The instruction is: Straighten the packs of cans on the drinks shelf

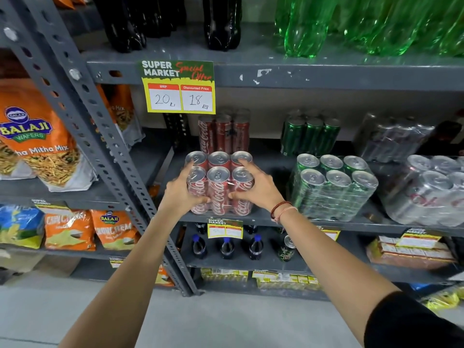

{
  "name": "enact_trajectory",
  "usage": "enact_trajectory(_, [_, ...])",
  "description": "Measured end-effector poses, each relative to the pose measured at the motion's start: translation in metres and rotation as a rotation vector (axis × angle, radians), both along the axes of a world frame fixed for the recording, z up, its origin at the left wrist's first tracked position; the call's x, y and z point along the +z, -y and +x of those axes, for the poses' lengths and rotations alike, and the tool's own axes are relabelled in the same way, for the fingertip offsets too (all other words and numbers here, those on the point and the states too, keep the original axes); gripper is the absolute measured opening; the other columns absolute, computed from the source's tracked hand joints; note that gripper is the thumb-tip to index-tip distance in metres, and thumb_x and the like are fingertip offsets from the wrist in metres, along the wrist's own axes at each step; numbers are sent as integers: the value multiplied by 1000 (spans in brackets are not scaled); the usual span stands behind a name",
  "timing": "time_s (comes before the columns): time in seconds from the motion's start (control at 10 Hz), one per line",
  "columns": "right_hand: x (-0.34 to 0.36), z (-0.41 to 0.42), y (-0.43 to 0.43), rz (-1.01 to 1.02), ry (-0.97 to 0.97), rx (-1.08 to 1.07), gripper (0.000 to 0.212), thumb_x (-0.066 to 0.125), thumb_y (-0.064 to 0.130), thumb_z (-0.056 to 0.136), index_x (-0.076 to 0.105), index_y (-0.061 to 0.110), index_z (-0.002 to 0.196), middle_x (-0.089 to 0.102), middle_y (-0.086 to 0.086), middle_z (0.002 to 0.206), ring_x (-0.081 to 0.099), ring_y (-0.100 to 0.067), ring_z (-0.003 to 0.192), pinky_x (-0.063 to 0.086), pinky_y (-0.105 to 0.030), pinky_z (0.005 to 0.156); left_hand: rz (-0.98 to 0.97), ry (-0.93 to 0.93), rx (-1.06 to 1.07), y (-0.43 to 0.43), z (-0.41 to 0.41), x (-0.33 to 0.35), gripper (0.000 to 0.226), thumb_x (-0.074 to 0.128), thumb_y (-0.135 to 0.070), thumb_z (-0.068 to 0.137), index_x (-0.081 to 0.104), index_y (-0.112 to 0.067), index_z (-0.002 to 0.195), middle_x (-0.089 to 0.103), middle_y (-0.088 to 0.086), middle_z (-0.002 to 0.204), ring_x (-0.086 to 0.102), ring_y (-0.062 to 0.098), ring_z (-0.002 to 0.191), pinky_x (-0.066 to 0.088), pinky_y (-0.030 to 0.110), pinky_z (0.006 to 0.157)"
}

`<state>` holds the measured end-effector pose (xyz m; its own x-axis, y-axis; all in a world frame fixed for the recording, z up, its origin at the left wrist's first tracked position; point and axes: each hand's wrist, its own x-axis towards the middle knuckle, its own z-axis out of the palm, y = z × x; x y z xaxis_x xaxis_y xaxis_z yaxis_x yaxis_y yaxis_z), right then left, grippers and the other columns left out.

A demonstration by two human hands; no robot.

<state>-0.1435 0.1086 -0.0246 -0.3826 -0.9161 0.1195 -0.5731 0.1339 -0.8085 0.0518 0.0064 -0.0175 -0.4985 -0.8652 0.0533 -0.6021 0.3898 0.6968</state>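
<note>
Arms: two bare forearms reach up from the bottom of the frame; a black sleeve shows at lower right, and a red thread band (pixel 281 208) circles the right wrist.
Left hand (pixel 179 190): wrapped around the left side of the red can pack (pixel 219 183), thumb pressed on the front cans, a finger up on a lid.
Right hand (pixel 256 187): gripping the pack's right side, forefinger stretched over a rear can top.
Red can pack: six slim cans in clear shrink film, standing at the front edge of the drinks shelf (pixel 261 218), centre of the frame, roughly square to the edge.
Green can pack (pixel 331 187): right of centre, just beside the red one, six glossy cans under wrinkled film, turned at an angle to the shelf edge.
Silver can pack (pixel 426 189): far right, leaning and skewed, film crumpled.
Rear row: a second red pack (pixel 224 133), a green pack (pixel 310 135) and a silver pack (pixel 391 139) stand behind, each somewhat off line.
Shelf: dull grey painted metal, chipped, with punched uprights.
Price card (pixel 178 87): yellow and green paper, upper centre.
Progress: early, by appearance; one pack in hand, the green and silver fronts apparently left to square up.
</note>
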Motion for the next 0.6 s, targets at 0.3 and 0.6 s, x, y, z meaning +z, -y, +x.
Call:
enact_trajectory(0.3, [3,4,-2,25,-10,-23,96,87,34,61,37,31,143,47,-6,144,45,-25,132,36,-42,111,-43,68,-15,2,3,1,110,85,-25,61,17,-32,147,59,12,128,57,17,77,39,25,82])
enact_trajectory(0.6, [29,10,-15,-39,-137,-78,69,80,29,71,51,19,133,50,-12,136,51,-28,124,39,-32,104,-192,98,15,-13,-3,21,79,76,-21,71,37,-20,139,38,17,142,43,38,125,40,44,97])
